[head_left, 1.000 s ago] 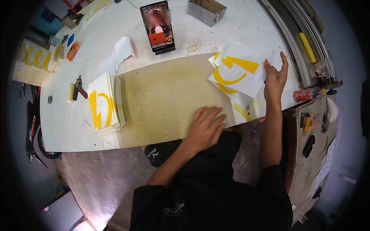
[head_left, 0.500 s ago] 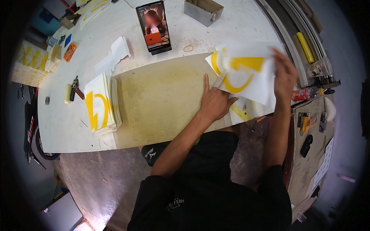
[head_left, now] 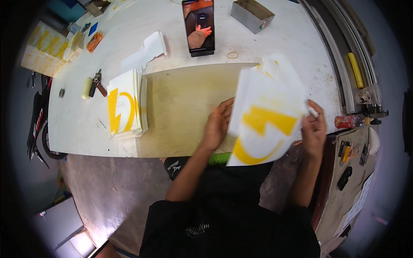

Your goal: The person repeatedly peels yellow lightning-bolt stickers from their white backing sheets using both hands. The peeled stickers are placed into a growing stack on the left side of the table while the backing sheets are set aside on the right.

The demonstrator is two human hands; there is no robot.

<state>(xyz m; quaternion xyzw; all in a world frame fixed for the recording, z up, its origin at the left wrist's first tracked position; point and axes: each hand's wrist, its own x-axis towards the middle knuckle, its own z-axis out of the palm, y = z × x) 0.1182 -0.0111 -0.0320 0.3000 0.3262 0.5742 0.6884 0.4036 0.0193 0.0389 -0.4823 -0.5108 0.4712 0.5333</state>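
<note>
A white sheet with yellow print, slightly blurred by motion, is tilted over the right part of the table, its lower corner past the front edge. My left hand has its fingers curled at the sheet's left edge, where a folded flap shows; the fingertips are partly hidden. At the right edge, my right hand pinches the sheet between thumb and fingers. More printed sheets lie beyond it, mostly covered. On the left stands a neat stack of similar printed sheets.
A yellowish board covers the table's middle. Behind it are a phone on a stand, a rubber band and a metal box. A snipping tool lies left; a bottle is at right.
The printed sheet has swung down toward me and turned. My left hand has left the board's right part for the sheet's left edge; my right hand has come lower. The view has shifted.
</note>
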